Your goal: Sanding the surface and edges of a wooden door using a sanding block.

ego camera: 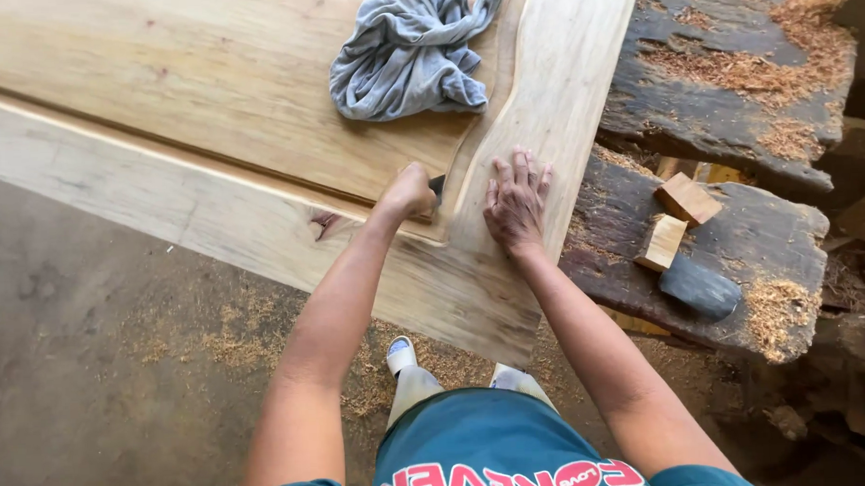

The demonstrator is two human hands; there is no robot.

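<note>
Sawdust-strewn concrete floor [92,379] lies under a pale wooden door panel [208,117]. Crumpled grey cloth [411,52] rests on it; wood blocks [676,220] sit on dark planks [724,79] beside. Left hand [407,191] fingers clench a dark tool [437,187] at the panel's corner; right hand [515,204] fingers spread flat.

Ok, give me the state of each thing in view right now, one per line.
Left hand: closed around a dark tool, at the panel's inner corner.
Dark tool: tip showing, on the wood.
Right hand: flat, fingers spread, on the wooden panel.
Grey cloth: crumpled, lying on the panel.
Two wooden blocks: lying on the dark workbench.
</note>
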